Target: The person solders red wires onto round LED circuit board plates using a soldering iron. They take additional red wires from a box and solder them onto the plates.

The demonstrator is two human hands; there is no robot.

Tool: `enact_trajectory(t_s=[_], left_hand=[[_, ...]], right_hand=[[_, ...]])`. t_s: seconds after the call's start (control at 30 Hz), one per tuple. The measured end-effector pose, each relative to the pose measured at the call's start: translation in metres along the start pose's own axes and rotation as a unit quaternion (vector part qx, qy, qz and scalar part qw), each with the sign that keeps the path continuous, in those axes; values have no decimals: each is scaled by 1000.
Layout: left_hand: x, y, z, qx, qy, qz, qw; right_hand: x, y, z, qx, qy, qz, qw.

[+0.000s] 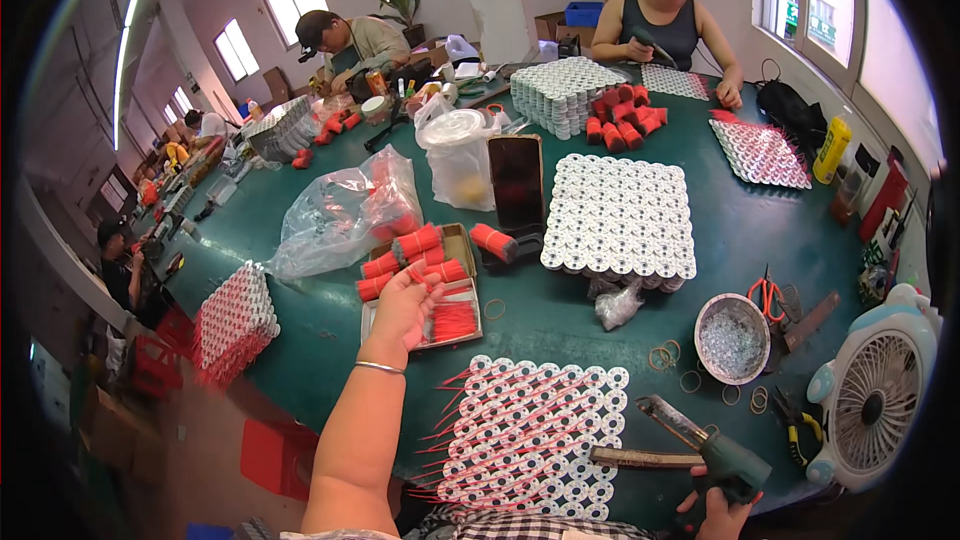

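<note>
Table, green top. At its near edge: one panel of white discs, many red wires slanting across it. Own hands, two. Left hand, one bracelet at the wrist: at one open box of red wire; fingers bent, cannot tell whether they pinch a strand. Right hand, near edge, right of the panel: fingers wrapped round the grip of one green gun-shaped tool. One brown strip between tool and panel. Toward the right edge: one bowl, one pair of scissors, one pair of pliers, one fan; at least six rubber bands about. Beyond the panel: one disc stack, one phone. Left edge: one wired stack. Far edge: two people, one left, one right.
</note>
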State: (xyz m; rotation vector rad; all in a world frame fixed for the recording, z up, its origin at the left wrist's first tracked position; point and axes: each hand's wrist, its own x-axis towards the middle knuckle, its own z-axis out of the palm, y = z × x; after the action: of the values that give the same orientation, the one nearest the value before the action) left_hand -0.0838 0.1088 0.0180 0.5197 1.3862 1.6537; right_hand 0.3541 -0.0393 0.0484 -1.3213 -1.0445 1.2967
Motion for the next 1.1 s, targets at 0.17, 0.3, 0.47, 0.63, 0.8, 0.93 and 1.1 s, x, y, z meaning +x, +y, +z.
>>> enact_trajectory(t_s=[0.17, 0.3, 0.47, 0.63, 0.8, 0.93, 1.1], left_hand=[[1, -8, -7, -79, -35, -14, 996], [-1, -12, -7, -56, -28, 34, 997], [-16, 1, -4, 110, 25, 209, 971], [-9, -10, -33, 187, 11, 137, 973], [-5, -6, -38, 228, -4, 57, 972], [-32, 9, -4, 103, 42, 133, 985], [-152, 0, 73, 230, -293, -163, 914]], right_hand=[[1, 4, -2, 0, -15, -1, 1000], [0, -1, 1, -12, 0, -7, 1000], [3, -1, 4, 2, 12, -12, 1000], [4, -3, 5, 8, -11, -4, 1000], [2, -9, 9, 21, -10, -39, 999], [-2, 13, -2, 86, 14, 1, 996], [14, 18, 4, 264, -117, -4, 957]])
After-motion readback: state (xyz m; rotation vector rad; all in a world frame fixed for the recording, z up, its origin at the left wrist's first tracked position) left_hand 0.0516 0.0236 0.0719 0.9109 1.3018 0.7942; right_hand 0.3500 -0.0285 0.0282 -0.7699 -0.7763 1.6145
